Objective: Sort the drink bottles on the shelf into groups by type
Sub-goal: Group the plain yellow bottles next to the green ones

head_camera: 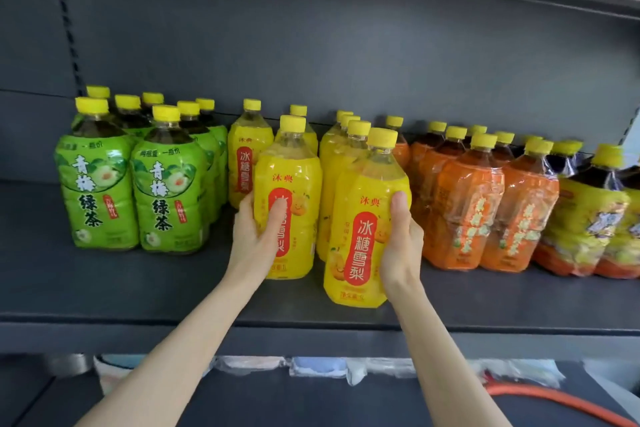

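Both hands on yellow pear-drink bottles, mid-shelf.
Green-label bottles [100, 184] sit grouped far L on the shelf [138, 288]. L hand [249, 239] wraps one yellow bottle [291, 170] from its left side, thumb across the red label, bottle upright. R hand [401, 246] clamps a second yellow bottle [367, 180], nearer the front edge, from its right side, thumb up along it. Orange-label bottles [464, 204] are just beside on the R, w/ dark-drink bottles [585, 218] at far R.

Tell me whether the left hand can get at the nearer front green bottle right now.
Probably yes, once freed: the left hand grips a yellow bottle, but only bare shelf lies between it and that green bottle.
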Demonstrator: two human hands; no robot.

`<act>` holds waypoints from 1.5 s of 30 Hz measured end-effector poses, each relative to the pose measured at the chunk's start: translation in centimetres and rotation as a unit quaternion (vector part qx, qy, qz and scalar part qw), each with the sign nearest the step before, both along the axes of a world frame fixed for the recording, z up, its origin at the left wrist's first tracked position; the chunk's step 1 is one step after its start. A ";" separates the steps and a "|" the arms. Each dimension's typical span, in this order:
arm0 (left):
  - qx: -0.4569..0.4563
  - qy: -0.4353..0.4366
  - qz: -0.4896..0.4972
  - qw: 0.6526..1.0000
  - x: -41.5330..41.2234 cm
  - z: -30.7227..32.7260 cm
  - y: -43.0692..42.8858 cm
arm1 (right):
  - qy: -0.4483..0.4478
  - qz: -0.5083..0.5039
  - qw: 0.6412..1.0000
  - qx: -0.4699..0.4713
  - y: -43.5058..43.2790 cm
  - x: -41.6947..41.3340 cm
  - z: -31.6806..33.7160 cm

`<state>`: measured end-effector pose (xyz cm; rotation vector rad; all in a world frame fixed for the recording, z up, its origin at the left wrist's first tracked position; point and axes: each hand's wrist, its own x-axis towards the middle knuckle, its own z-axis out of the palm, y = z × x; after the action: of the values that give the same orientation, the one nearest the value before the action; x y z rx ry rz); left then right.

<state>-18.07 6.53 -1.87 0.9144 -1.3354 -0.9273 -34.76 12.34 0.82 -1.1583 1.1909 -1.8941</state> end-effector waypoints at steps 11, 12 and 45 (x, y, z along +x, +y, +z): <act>0.026 -0.021 -0.074 0.997 -0.2 0.6 -4.3 | 0.001 0.005 1.000 -0.010 -0.4 0.1 -0.4; 0.028 -0.021 -0.074 0.997 -0.3 0.7 -4.7 | 0.002 0.003 1.000 -0.008 -0.4 0.1 -0.4; 0.071 -0.050 -0.054 0.995 -1.7 1.0 -9.5 | -0.009 0.033 0.999 -0.001 -0.9 -0.3 -0.6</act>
<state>-19.80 -3.02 -0.84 1.0174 -1.4291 -1.0824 -35.03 11.46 0.23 -1.1656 1.1269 -1.8524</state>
